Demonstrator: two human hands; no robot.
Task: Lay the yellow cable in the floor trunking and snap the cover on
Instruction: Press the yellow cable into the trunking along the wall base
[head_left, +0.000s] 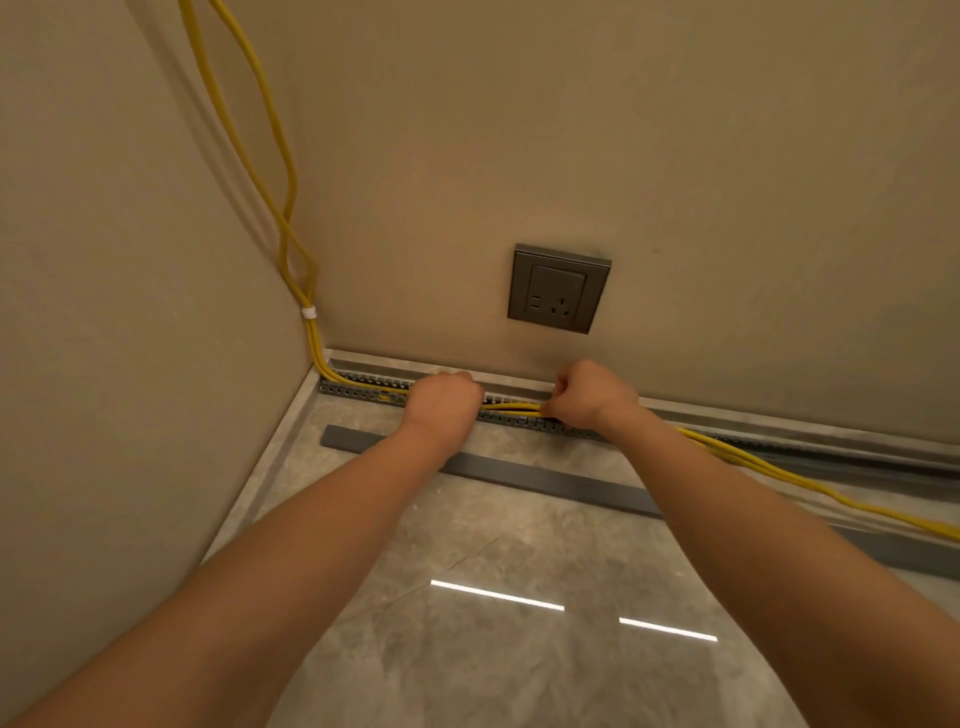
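Observation:
The yellow cable (511, 406), several strands together, comes down the wall corner and runs along the grey slotted floor trunking (358, 391) at the foot of the back wall. My left hand (441, 402) is closed over the cable in the trunking. A short way to the right, my right hand (589, 395) pinches the strands. Past my right hand the cable leaves the trunking and trails loose over the floor to the right. The flat grey cover strip (545, 480) lies on the floor in front of the trunking, under my forearms.
A grey wall socket (558, 288) sits on the back wall above my hands. A white clip (309, 312) binds the cable in the corner. The left wall meets the trunking's left end. Glossy grey tiles (493, 649) cover the floor.

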